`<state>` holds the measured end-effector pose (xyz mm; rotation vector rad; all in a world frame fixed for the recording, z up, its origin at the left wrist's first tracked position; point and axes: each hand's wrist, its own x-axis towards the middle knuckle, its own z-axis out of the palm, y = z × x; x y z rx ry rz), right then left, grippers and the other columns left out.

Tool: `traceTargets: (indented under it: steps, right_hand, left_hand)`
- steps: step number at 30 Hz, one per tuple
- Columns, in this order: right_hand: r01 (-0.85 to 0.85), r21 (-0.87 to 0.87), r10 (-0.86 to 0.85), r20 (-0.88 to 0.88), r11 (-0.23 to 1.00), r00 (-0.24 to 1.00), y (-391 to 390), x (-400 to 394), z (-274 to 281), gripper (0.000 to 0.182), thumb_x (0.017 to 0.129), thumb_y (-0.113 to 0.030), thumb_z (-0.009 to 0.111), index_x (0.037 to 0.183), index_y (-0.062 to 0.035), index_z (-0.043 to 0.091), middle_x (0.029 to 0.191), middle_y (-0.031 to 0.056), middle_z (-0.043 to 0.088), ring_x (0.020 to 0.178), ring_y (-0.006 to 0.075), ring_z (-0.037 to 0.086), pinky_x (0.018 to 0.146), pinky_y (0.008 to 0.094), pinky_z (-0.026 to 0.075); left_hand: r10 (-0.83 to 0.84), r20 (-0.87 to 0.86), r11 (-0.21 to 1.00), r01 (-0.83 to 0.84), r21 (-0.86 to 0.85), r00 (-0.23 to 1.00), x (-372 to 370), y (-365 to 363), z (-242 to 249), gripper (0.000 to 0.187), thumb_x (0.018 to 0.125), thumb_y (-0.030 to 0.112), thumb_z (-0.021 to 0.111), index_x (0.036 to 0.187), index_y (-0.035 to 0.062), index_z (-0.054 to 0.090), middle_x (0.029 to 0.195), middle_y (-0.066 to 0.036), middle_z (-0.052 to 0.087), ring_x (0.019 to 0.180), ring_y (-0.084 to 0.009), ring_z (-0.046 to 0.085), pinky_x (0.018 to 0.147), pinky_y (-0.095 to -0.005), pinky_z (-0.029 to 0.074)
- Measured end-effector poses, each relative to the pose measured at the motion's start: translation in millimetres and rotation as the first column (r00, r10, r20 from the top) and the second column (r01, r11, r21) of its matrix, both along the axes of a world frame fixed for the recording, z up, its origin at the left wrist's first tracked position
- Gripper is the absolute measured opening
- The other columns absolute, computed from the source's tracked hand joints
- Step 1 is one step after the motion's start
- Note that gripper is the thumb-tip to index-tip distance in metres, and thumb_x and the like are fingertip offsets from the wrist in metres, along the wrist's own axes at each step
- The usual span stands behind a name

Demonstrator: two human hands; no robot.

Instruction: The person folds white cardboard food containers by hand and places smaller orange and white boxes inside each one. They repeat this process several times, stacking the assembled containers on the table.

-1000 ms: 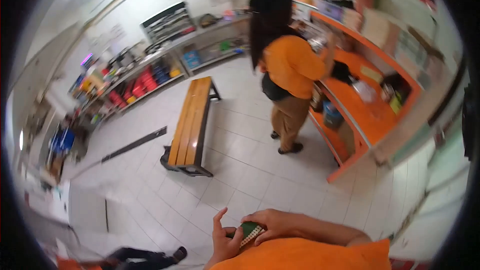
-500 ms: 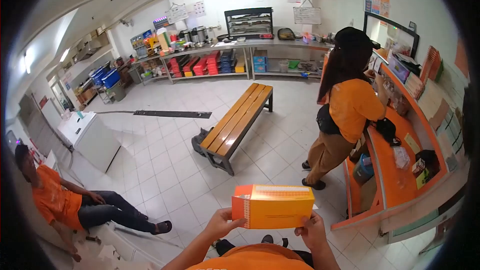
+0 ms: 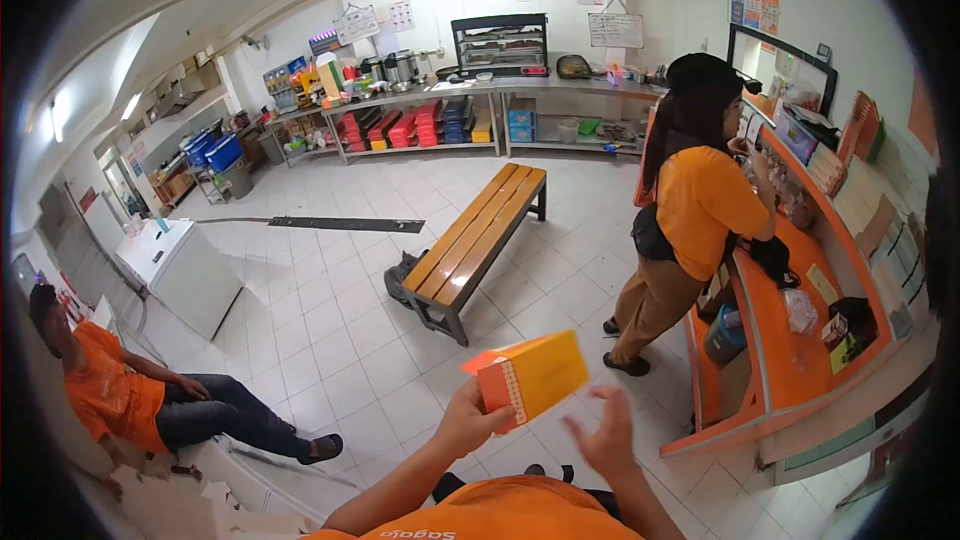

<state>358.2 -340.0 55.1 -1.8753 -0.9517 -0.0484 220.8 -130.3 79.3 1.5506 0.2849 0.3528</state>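
A yellow and orange cardboard box [image 3: 550, 376] is held up in front of me, turned at an angle. My left hand [image 3: 470, 422] grips its orange end, thumb on the near side. One orange flap sticks out at the upper left of the box. My right hand [image 3: 606, 432] is off the box, just to its right, with fingers spread and slightly blurred. Whether anything is inside the box cannot be seen.
A wooden bench [image 3: 480, 230] stands ahead on the tiled floor. At right, a person in an orange shirt [image 3: 705, 200] stands by an orange counter [image 3: 800, 350]. Another person [image 3: 120, 390] sits at left, near a white chest freezer [image 3: 185, 275]. A steel counter [image 3: 450, 92] lines the back.
The box has turned from facing me broadside to an angled position, its right end swung away. My right hand has let go of it and opened. My left hand keeps its grip.
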Motion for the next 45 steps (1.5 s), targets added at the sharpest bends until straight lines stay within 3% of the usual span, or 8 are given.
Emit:
traceTargets:
  steps: [8,14,18,28,37,40,42,45]
  right_hand:
    - [-0.305,0.197,0.207,0.401,0.932,0.892,45,-29,-6,0.043,0.079,-0.018,0.088,0.103,-0.0086,0.054,0.134,0.0195,0.056,0.127,0.04,0.056,0.105,0.0506,0.045]
    - [-0.106,0.666,0.384,-0.285,0.738,0.878,66,-42,10,0.029,0.092,-0.013,0.073,0.112,-0.0001,0.056,0.135,0.0271,0.056,0.125,0.0414,0.059,0.107,0.0473,0.046]
    - [-0.321,0.266,0.266,0.223,0.909,0.938,60,-27,30,0.008,0.089,-0.007,0.071,0.086,-0.0022,0.065,0.112,0.018,0.072,0.122,0.0396,0.061,0.103,0.0469,0.048]
    - [-0.54,0.115,0.517,0.181,0.834,0.837,61,-33,22,0.011,0.089,-0.005,0.068,0.1,-0.0017,0.069,0.11,0.0097,0.071,0.116,0.0358,0.06,0.105,0.0466,0.045]
    - [-0.251,0.066,0.238,0.163,0.966,0.958,46,-44,8,0.037,0.089,-0.018,0.077,0.118,-0.0016,0.059,0.126,0.0223,0.057,0.118,0.0418,0.058,0.101,0.0468,0.049]
    - [-0.331,0.034,0.301,0.337,0.943,0.892,39,-40,14,0.048,0.096,-0.029,0.07,0.131,-0.0008,0.052,0.125,0.0219,0.058,0.12,0.0417,0.057,0.106,0.0495,0.044]
    - [-0.39,-0.105,0.398,0.397,0.915,0.827,34,-37,-2,0.048,0.101,-0.039,0.062,0.13,-0.0027,0.053,0.125,0.0187,0.062,0.119,0.0422,0.058,0.108,0.0457,0.042]
    - [-0.452,0.083,0.458,-0.238,0.888,0.856,21,-41,-1,0.039,0.102,-0.034,0.061,0.124,-0.0028,0.054,0.121,0.0181,0.064,0.117,0.0376,0.06,0.105,0.0428,0.044]
  left_hand:
    - [0.12,0.019,0.614,-0.059,-0.787,0.993,4,-12,12,0.031,0.107,0.01,0.049,0.136,0.0002,0.047,0.126,-0.017,0.065,0.11,-0.0316,0.07,0.093,-0.0452,0.062]
    - [0.251,0.141,0.862,-0.155,-0.483,0.958,4,-25,4,0.028,0.108,0.019,0.053,0.128,-0.0004,0.053,0.123,-0.017,0.066,0.108,-0.031,0.07,0.094,-0.044,0.062]
    - [0.343,-0.014,0.918,-0.338,-0.208,0.939,-4,-23,-17,0.026,0.107,0.02,0.056,0.123,0.0005,0.058,0.118,-0.016,0.068,0.103,-0.0287,0.072,0.092,-0.0442,0.062]
    - [0.39,-0.02,0.66,-0.294,-0.691,0.921,-14,-20,-47,0.025,0.107,0.023,0.055,0.116,0.0004,0.062,0.104,-0.013,0.071,0.093,-0.0244,0.073,0.084,-0.0394,0.064]
    - [0.008,-0.037,1.0,-0.007,0.006,0.999,-28,-1,-54,0.027,0.093,0.006,0.068,0.119,-0.0007,0.064,0.099,-0.01,0.074,0.094,-0.0191,0.071,0.082,-0.0352,0.055]
    - [-0.367,-0.373,0.625,0.523,0.579,0.852,-69,60,-136,0.054,0.093,0.014,0.074,0.141,0.0045,0.051,0.076,-0.013,0.07,0.077,-0.0197,0.067,0.067,-0.0382,0.052]
    - [-0.311,-0.22,0.666,0.377,0.643,0.925,-79,26,-70,0.042,0.094,0.008,0.069,0.135,0.0075,0.058,0.081,-0.014,0.074,0.077,-0.0197,0.068,0.067,-0.036,0.054]
    - [-0.008,-0.312,0.91,0.136,0.391,0.95,-83,-2,-51,0.046,0.095,0.004,0.065,0.139,0.0084,0.053,0.079,-0.011,0.072,0.073,-0.0166,0.067,0.067,-0.0338,0.055]
